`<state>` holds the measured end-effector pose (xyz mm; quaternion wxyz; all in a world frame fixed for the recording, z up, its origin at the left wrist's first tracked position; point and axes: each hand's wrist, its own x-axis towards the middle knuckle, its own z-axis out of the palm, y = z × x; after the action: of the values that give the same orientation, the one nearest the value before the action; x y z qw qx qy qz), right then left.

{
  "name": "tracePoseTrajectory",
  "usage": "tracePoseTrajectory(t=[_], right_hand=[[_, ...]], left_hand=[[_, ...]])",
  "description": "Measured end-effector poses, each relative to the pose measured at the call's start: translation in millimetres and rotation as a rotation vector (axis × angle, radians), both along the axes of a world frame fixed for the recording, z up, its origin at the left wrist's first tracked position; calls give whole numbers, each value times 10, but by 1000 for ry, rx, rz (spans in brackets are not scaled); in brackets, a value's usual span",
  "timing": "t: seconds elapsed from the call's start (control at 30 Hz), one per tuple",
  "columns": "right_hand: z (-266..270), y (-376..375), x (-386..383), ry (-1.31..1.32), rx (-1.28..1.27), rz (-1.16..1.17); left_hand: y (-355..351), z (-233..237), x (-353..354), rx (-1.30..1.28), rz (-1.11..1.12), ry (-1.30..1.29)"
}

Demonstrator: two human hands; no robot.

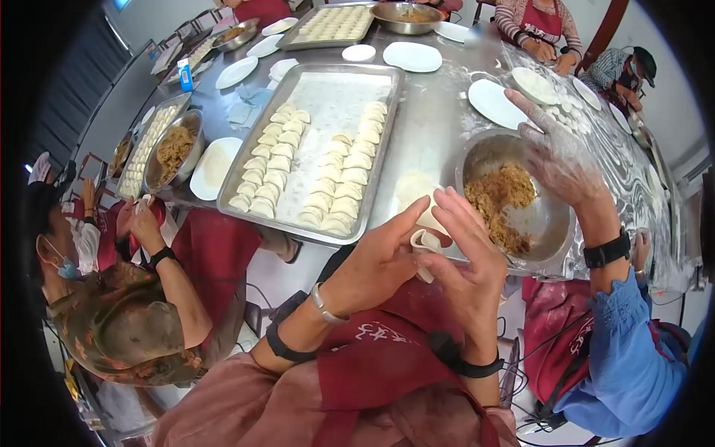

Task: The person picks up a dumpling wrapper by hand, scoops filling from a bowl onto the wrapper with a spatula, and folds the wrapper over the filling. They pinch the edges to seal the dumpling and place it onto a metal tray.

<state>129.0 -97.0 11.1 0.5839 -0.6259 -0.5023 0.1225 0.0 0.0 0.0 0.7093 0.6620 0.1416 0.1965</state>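
Note:
Close to my chest, a folded dumpling wrapper (425, 240) is pinched between my two hands. My left hand (378, 261), with a metal bracelet at the wrist, grips it from the left. On its other side is my right hand (469, 257), its thumb against the dough and its fingers raised. Whether filling is inside cannot be seen. Just beyond my fingers, round wrappers (414, 186) lie on the metal table, partly covered by my right hand. To the right stands a steel bowl (555, 231) of brown filling (495, 197). A large tray (360, 223) with rows of shaped dumplings (346, 190) is at my left.
A co-worker's floury hand (562, 160) reaches over the bowl from the right. At left, another person holds dough near a filling bowl (195, 156) and a narrow dumpling tray (154, 141). White plates (412, 56) and a further tray (328, 26) stand farther back.

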Motion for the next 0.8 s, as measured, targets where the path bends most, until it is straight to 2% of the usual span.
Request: tracePoseTrajectory(t=[0.07,0.2,0.27,0.4,0.47,0.53,0.6,0.63,0.7,0.73,0.8], right_hand=[[7,3,24,-3,-3,89],[-65,55,6,-61,50,109],[-105,76,-37,1,130,32],[-108,94,-117,94,162,-67],[-149,157,-95,46,165,-195],[-167,196,-109,11,149,-190],[-219,204,-107,-58,132,-129],[-213,223,-122,-77,176,-92],[-154,225,-164,-69,61,-81],[-148,248,-178,-83,86,-57],[-108,326,-202,57,74,20]], left_hand=[[-18,21,-5,70,17,13],[-21,65,-19,144,52,22],[-26,9,-17,17,63,19],[-103,-75,6,17,196,-62],[-99,-207,26,351,335,8],[-128,-62,16,158,271,50],[-118,-265,77,-117,261,-93],[-65,-172,24,-17,235,-68],[12,-93,-86,-157,121,5],[34,-105,-137,-134,143,-14],[71,-166,-236,-336,127,-53]])
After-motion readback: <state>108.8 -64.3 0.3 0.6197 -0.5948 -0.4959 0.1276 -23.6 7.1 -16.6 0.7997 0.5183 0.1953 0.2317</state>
